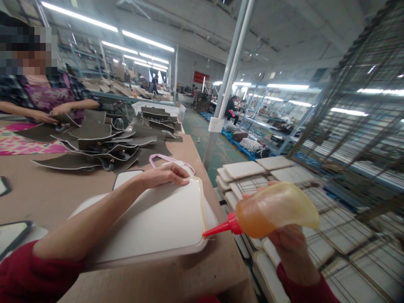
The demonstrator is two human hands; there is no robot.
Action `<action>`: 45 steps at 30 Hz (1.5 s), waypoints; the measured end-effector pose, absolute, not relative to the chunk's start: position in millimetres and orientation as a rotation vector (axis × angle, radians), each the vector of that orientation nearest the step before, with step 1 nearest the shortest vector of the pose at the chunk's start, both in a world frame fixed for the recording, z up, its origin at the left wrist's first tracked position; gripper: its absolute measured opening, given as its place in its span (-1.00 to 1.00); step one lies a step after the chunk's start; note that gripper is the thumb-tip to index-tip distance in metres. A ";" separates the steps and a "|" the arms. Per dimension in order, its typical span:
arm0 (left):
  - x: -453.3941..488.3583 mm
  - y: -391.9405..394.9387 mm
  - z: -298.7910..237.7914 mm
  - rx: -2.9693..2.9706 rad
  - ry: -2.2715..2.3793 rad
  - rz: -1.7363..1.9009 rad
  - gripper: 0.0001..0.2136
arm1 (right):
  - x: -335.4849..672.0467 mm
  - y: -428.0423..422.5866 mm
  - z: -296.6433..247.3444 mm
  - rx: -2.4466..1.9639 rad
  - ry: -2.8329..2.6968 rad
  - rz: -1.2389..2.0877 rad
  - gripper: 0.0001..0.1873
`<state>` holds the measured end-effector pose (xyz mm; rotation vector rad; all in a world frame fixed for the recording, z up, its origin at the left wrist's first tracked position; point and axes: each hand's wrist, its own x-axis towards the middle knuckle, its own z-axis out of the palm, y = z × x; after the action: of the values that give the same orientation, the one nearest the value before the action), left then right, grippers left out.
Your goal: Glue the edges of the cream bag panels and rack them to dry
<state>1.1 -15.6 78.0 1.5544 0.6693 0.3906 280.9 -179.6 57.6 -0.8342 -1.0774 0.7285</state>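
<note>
My left hand point(162, 174) rests with fingers curled down on the far edge of a white flat panel point(158, 223) that lies on the brown table point(47, 189). My right hand point(288, 246) grips a soft plastic squeeze bottle point(276, 210) of amber glue from below. The bottle's red nozzle point(217, 228) touches the panel's right edge, where a yellowish glue line runs along the rim. Both my sleeves are dark red.
A heap of dark cut leather pieces point(104, 143) lies further back on the table. A person in a plaid shirt point(41, 97) handles pieces at the far left. Wire racks point(284, 185) with white panels stand to the right, below table height. A white pillar point(230, 71) rises behind.
</note>
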 end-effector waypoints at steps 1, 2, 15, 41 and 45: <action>0.0 -15.1 77.2 1.536 0.682 0.404 -0.78 | 280.2 -179.5 58.4 -0.810 -1.069 0.771 -0.27; -1.0 -14.8 76.6 1.516 0.699 0.422 -0.80 | 279.9 -179.4 58.7 -0.778 -1.061 0.811 -0.27; -5.9 -13.1 64.1 1.256 0.865 0.721 -0.72 | 276.9 -179.5 46.8 -0.581 -1.026 0.562 -0.52; 2.6 -8.4 34.7 0.966 0.856 0.950 -0.72 | 281.5 -152.6 39.5 -0.645 -0.927 0.380 -0.62; 4.4 -8.5 37.9 0.970 0.869 0.953 -0.71 | 282.8 -145.0 39.8 -0.629 -0.926 0.405 -0.59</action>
<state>4.4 -8.5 37.9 0.9702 0.8690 0.9532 282.8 -145.0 39.8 -0.6288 -0.9258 0.4052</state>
